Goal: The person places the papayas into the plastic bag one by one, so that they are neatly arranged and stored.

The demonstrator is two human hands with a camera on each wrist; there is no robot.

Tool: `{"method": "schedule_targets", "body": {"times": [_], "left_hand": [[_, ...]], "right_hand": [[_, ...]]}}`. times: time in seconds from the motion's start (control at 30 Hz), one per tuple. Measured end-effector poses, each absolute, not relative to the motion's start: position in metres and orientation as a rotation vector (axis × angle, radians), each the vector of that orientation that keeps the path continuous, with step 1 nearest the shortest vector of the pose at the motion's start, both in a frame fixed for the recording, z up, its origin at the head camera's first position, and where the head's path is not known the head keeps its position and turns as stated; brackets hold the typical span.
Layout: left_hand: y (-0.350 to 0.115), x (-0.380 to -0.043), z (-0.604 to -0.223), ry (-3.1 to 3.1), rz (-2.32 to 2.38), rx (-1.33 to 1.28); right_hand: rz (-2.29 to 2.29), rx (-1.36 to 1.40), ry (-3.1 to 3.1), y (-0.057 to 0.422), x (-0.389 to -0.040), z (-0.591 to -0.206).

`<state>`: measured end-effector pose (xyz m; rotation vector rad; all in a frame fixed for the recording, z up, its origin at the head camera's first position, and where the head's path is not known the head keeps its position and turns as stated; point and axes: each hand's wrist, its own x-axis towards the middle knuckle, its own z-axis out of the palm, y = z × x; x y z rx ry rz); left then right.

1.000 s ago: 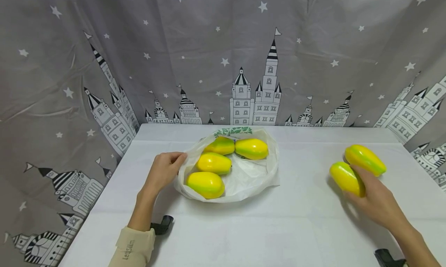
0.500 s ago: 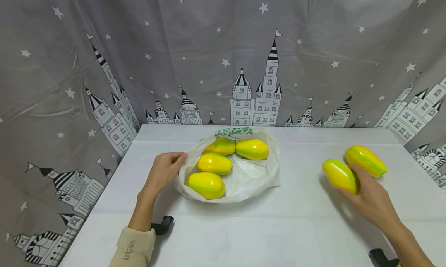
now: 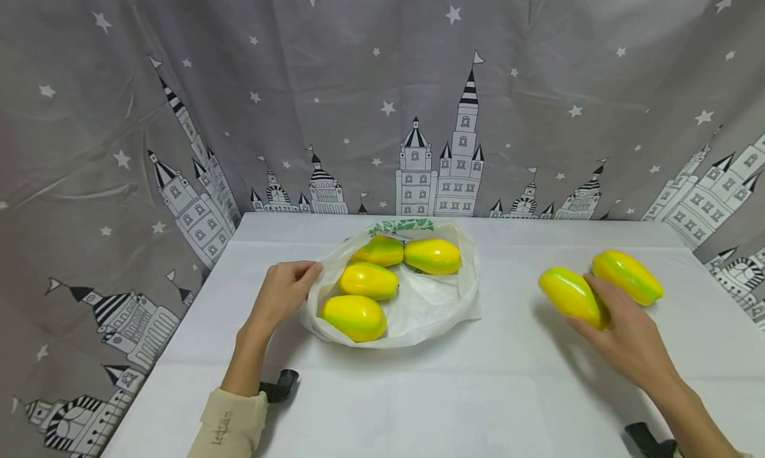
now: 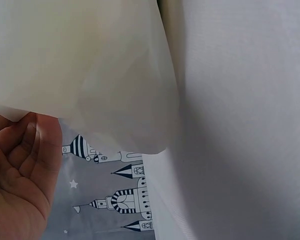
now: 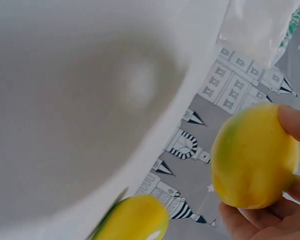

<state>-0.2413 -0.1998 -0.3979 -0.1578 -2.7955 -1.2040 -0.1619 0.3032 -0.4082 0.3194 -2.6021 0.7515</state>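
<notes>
My left hand (image 3: 287, 289) pinches the left rim of a thin white plastic bag (image 3: 412, 332) and holds its mouth wide. Several glossy yellow-green mangoes (image 3: 354, 317) lie inside, mostly along the bag's left side and back. In the left wrist view the bag's wall (image 4: 120, 90) hangs over the fingers and covers their tips. To the right of the bag, my right hand (image 3: 627, 332) grips another mango (image 3: 570, 295) between thumb and fingers, held above the table with a shadow below. Just behind that hand, one more mango (image 3: 627, 275) rests on the cloth.
A white cloth covers the table (image 3: 466, 398). Behind and to the left hangs a grey curtain (image 3: 335, 79) printed with castles and stars. Black camera mounts (image 3: 279, 385) stick out from both wrists.
My right hand has carried its mango leftward, away from the mango lying on the table and toward the bag. My left hand keeps its hold on the rim, unmoved.
</notes>
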Motion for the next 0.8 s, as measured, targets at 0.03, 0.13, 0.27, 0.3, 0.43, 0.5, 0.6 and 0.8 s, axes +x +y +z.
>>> {"method": "schedule_targets", "body": {"times": [0.03,0.13,0.27,0.3,0.43,0.5,0.6,0.8], "left_hand": [[-0.200,-0.242,-0.398,-2.793,-1.206,-0.159],[-0.199,-0.242,-0.398,-2.794,-1.211,-0.162],[-0.199,-0.242,-0.398,-2.801,-1.216,-0.153],[-0.199,-0.241,-0.397,-2.801,-1.217,-0.149],[-0.199,-0.241,-0.397,-2.805,-1.224,-0.135],[-0.199,-0.241,-0.397,-2.805,-1.227,-0.134],[-0.199,-0.242,-0.397,-2.805,-1.222,-0.135],[-0.199,-0.240,-0.397,-2.803,-1.218,-0.143]], "right_hand": [[0.758,0.323,-2.599,0.301,-0.162,-0.407],[0.774,0.323,-2.608,0.292,-0.161,-0.403],[0.786,0.347,-2.613,0.280,-0.161,-0.400],[0.784,0.358,-2.610,0.278,-0.161,-0.399],[0.784,0.393,-2.601,0.268,-0.163,-0.396],[0.784,0.406,-2.592,0.263,-0.165,-0.395],[0.788,0.401,-2.577,0.256,-0.166,-0.394],[0.838,0.370,-2.567,0.241,-0.169,-0.391]]}}
